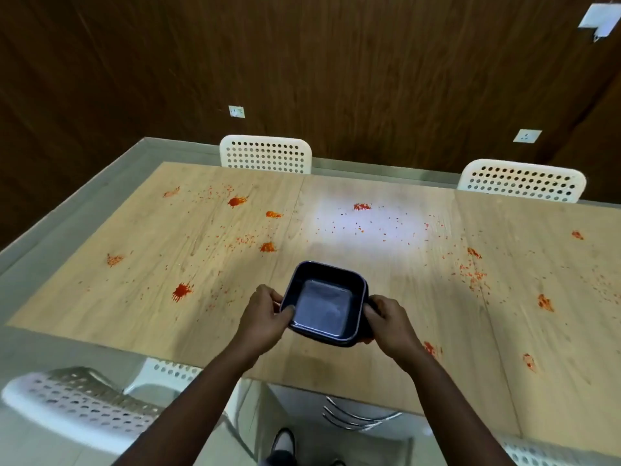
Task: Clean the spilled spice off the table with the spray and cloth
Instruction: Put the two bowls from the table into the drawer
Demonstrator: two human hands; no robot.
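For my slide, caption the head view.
Both hands, left hand and right hand, hold an empty dark bowl over the spice-spattered table.

Take the dark square bowl (324,302) as your mark: it sits between your left hand (265,314) and right hand (386,322), blocking the near middle. Beyond it and to either side, the wooden table (386,264) lies flat, with only red spice (237,201) scattered low. White chairs (265,154) line the far edge.
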